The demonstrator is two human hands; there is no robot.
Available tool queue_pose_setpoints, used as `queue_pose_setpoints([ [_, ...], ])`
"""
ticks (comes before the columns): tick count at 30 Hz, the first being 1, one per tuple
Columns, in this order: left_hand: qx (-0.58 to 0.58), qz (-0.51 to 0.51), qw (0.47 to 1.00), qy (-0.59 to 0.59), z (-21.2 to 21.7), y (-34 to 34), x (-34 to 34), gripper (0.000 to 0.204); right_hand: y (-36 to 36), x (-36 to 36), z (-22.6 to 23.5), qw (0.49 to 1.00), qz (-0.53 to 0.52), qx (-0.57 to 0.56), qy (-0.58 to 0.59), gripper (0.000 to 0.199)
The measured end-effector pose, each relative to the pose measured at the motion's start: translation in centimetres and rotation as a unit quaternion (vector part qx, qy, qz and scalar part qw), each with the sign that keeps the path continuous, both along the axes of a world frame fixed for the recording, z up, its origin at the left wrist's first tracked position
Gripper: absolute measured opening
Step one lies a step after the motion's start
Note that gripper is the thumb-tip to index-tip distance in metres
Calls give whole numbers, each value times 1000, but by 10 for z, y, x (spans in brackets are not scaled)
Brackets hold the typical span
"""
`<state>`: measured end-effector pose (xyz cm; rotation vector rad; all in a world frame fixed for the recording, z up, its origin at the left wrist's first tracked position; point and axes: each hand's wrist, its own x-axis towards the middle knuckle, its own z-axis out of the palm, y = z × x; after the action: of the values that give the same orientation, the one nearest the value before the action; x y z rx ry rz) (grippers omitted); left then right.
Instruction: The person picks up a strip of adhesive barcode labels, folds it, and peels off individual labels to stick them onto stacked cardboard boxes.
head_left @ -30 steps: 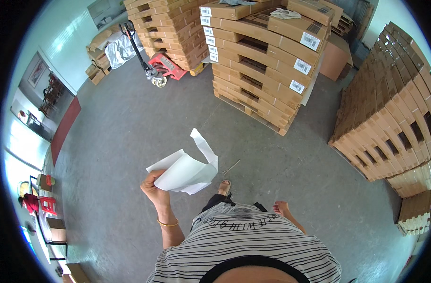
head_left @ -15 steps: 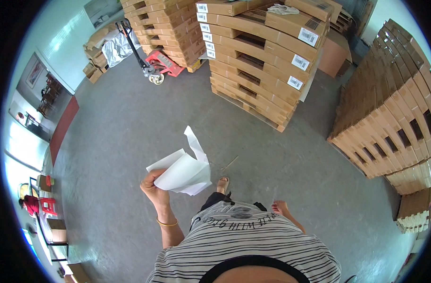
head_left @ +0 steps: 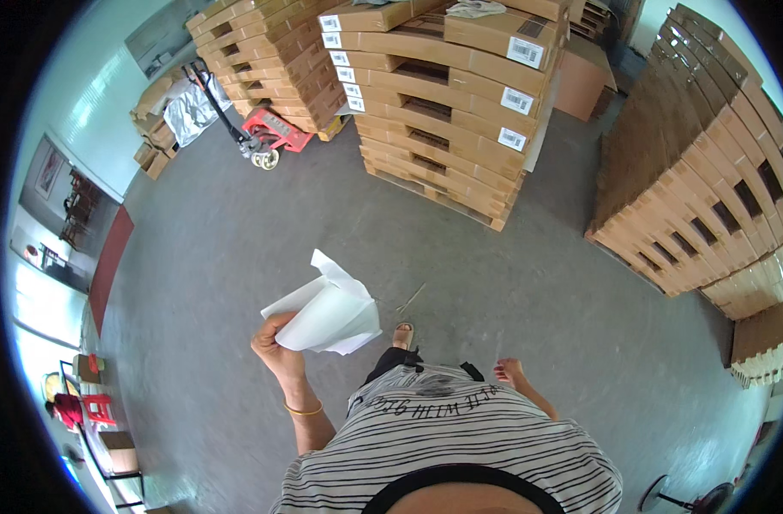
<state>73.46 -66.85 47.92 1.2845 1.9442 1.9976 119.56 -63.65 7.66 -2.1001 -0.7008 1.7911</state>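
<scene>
Several white paper sheets (head_left: 331, 313), bent and curling at the top, are pinched between the thumb and fingers of my left hand (head_left: 277, 344). The hand is raised in front of my body and wears a yellow bangle on its wrist. Low at my right side hangs my right hand (head_left: 509, 371), its fingers loosely apart with nothing visible in them. Ahead stands a tall stack of flat brown cartons (head_left: 434, 111) on a wooden pallet, with white labels on its sides. A pale cloth (head_left: 475, 8) lies on top of that stack.
A red pallet jack (head_left: 276, 130) stands by another carton stack (head_left: 267, 68). More cartons (head_left: 691, 171) rise at the right. A thin strip (head_left: 411, 297) lies on the grey floor. A person in red (head_left: 66, 411) is by a red stool (head_left: 98, 409) at the far left; a black fan (head_left: 708, 497) stands lower right.
The stacks and pallet jack have shifted up and left in view as I move. The paper's upper flap has folded lower, and my left hand still grips the sheets.
</scene>
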Motion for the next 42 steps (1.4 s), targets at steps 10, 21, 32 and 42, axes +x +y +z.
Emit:
queue_pose_setpoints([
  [10, -9, -27, 1000, -1, -9, 6, 10, 5, -17, 1, 0, 999, -27, -15, -13, 21],
  [21, -11, -61, 998, 26, -3, 22, 23, 4, -27, 9, -14, 999, -31, -39, 13, 24],
  [32, -4, -66, 997, 31, -1, 25, 28, 6, -35, 5, -15, 999, -38, -30, 13, 23],
  [42, -17, -82, 995, 48, -4, 23, 35, 6, -34, 1, -11, 999, -15, -42, 22, 22],
])
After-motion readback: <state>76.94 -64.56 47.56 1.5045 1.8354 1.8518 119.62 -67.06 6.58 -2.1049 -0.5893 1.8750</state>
